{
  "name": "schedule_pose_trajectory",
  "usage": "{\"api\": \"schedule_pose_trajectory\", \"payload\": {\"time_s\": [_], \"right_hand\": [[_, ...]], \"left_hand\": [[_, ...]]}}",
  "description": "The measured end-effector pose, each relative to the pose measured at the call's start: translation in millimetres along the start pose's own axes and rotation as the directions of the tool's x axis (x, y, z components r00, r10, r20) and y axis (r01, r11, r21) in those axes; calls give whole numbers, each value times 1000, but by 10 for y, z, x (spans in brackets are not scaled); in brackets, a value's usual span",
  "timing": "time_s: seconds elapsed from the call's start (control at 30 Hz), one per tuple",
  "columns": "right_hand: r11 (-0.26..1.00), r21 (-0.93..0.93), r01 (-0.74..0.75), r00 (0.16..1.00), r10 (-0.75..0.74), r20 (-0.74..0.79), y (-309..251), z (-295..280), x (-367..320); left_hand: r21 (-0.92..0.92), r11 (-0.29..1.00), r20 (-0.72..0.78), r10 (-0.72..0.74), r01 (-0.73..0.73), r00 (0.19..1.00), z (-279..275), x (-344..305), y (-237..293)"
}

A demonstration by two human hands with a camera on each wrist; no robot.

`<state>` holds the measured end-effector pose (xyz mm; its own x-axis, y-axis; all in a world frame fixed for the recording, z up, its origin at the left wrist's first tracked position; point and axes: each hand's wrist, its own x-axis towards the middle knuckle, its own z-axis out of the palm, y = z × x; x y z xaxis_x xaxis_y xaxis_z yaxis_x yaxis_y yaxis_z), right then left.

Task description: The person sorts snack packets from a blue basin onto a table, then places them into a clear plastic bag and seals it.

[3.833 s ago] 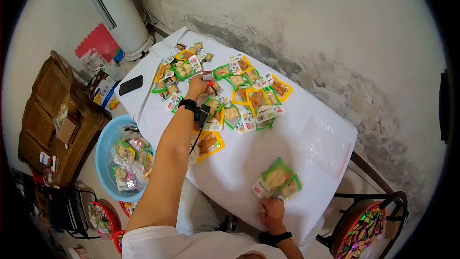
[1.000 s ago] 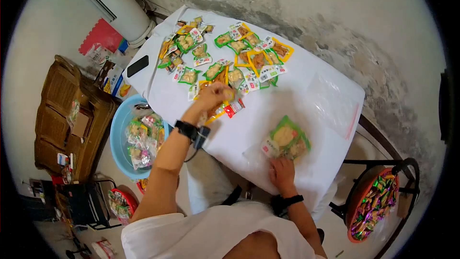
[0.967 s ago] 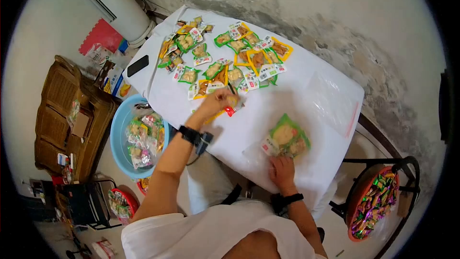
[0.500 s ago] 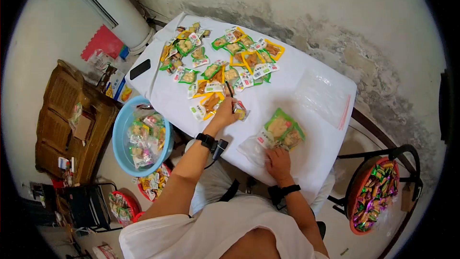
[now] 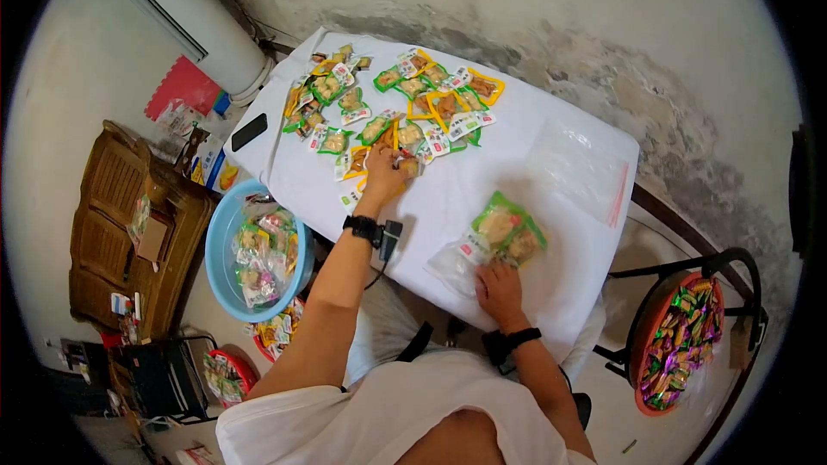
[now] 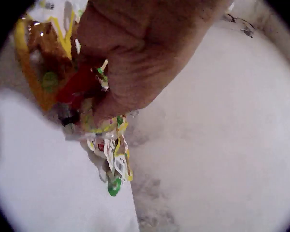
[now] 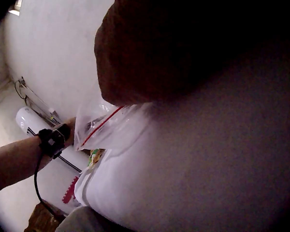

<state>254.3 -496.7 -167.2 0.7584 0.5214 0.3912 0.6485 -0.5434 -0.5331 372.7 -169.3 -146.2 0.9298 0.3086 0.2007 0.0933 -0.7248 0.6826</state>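
Pinching packets (image 5: 411, 167), left hand (image 5: 385, 174); holding clear bag (image 5: 453, 267), right hand (image 5: 501, 289); blue tub (image 5: 218, 263) beside table (image 5: 568, 284)

The food packets (image 5: 448, 108) are glossy printed plastic, and the filled bag (image 5: 452, 267) is thin, clear, crinkly plastic with a sheen, like the flat bag (image 5: 568, 164). Beneath lies a matt cloth (image 5: 508, 142), lightly creased. The basin (image 5: 215, 245) is smooth plastic; the bench (image 5: 110, 228), polished brown wood; the sweets (image 5: 680, 344), shiny foil-like wrappers; the wall (image 5: 637, 112), rough, flaking plaster; the shirt (image 5: 413, 405), soft matt fabric.
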Motion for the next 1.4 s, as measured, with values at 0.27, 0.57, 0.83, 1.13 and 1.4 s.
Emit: {"api": "schedule_pose_trajectory", "payload": {"time_s": [0.27,0.57,0.83,1.13,1.4], "right_hand": [[997,-59,-49,997,52,51,-15,-9,-53],[1000,11,-11,1000,11,-12,-228,-188,-84],[958,224,-176,966,212,-146,-540,-347,-41],[964,232,-126,954,182,-239,-646,-394,28],[999,45,-6,971,17,-241,-653,-415,64]], "left_hand": [[194,966,133,147,-171,980,38,-18,128],[-565,749,278,-221,345,935,-174,-491,271],[-744,310,666,284,592,690,-623,-1958,966],[-659,352,671,-124,665,731,0,-2132,1272],[-761,414,553,13,499,833,613,-1924,1293]]}}
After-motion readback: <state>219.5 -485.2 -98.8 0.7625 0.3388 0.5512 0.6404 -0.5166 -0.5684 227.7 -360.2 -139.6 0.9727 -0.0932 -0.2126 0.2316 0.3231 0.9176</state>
